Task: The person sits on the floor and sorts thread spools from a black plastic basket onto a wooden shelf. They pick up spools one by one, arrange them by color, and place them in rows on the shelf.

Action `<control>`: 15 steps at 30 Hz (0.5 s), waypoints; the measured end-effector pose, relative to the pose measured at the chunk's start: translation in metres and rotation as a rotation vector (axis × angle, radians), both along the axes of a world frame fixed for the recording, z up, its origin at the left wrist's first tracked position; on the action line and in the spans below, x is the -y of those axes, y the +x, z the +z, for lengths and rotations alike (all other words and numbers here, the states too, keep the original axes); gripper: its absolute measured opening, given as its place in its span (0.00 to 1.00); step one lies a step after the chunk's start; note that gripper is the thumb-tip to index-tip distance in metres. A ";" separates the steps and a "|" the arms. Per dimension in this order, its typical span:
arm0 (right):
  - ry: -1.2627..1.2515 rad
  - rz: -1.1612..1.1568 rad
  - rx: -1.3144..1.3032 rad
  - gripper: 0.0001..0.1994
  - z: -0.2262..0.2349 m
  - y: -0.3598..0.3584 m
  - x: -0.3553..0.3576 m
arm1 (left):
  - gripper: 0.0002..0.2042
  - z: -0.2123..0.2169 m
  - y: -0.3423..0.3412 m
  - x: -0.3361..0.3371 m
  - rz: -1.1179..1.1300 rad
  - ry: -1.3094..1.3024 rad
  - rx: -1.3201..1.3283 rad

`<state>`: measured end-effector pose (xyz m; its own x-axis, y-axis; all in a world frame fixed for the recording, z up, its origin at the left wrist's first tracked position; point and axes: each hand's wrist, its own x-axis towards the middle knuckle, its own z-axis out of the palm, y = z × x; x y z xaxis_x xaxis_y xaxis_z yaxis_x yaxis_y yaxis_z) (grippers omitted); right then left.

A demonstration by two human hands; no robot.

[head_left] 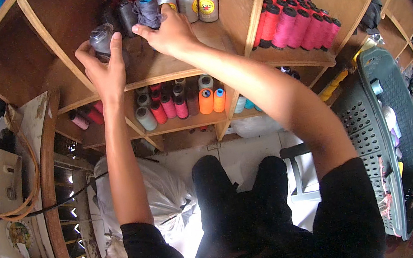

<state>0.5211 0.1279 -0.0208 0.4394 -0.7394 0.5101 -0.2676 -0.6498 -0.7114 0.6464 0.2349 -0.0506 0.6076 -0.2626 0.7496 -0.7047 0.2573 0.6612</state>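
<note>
Two hands in shelf [192, 67] | left hand [107, 71]: dark spool [101, 38] | right hand [168, 30]: grey spool [148, 10]

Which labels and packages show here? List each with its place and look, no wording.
Round label: on the grey thread cone at the right end of the upper shelf row; yellow with red print.
Round label: on the neighbouring grey cone, seen edge-on; yellow.
Round sticker: on the white sewing machine at left; pale, multicoloured.
Plastic bag: on the floor under the left forearm; translucent white, bulging.
</note>
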 end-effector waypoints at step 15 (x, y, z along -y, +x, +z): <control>-0.095 0.049 0.204 0.31 -0.051 0.067 0.030 | 0.27 -0.017 0.016 0.014 0.286 0.197 0.241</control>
<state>0.5881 0.0976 -0.0715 0.3543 -0.6646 0.6579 -0.0914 -0.7248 -0.6829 0.6620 0.2210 -0.0674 0.4904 -0.2616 0.8313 -0.8697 -0.0861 0.4860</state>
